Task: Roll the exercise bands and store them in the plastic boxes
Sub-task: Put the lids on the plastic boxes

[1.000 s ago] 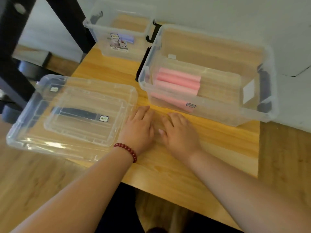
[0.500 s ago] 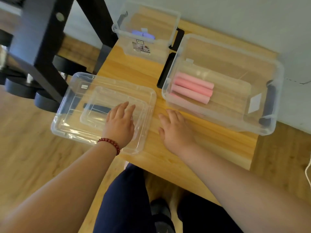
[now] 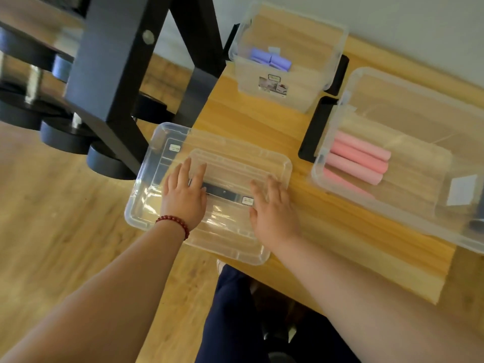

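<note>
While your left hand [image 3: 184, 197] and right hand [image 3: 273, 213] lie flat, fingers straight, on the stacked clear lids [image 3: 230, 242], the large box [image 3: 392, 218] holding the rolled pink bands [image 3: 358, 161] sits to your right, nearer the right hand.

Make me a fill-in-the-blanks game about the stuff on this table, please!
The rolled bands in the big box are ____.
The small box holds ____ rolls.
The red bracelet sits on the ____ wrist.
Missing words: pink, purple, left.
</note>
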